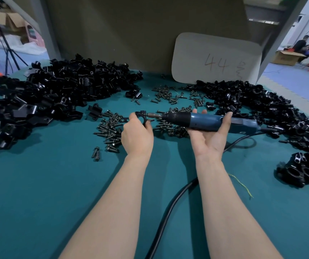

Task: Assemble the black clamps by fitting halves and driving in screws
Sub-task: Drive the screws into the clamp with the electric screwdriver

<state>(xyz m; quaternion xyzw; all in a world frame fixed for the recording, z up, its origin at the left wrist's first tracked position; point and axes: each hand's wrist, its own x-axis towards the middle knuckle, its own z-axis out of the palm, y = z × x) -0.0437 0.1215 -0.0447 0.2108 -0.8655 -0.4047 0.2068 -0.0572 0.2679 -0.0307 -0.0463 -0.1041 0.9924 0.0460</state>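
At the centre of the frame, the left hand (137, 135) pinches a black clamp (142, 116) by its rim, turned so a screw hole faces the bit. The right hand (208, 139), palm up, cradles the blue electric screwdriver (202, 121) with fingers curled round its body, level, its tip at the clamp's upper lug. Loose screws (110, 128) lie just behind both hands, within easy reach. Clamp halves (56, 90) are heaped at upper left and right. Assembled clamps (307, 171) sit apart at the lower right edge, probably to separate finished work.

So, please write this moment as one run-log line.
left hand: holds clamp | right hand: holds electric screwdriver | bit: at clamp side
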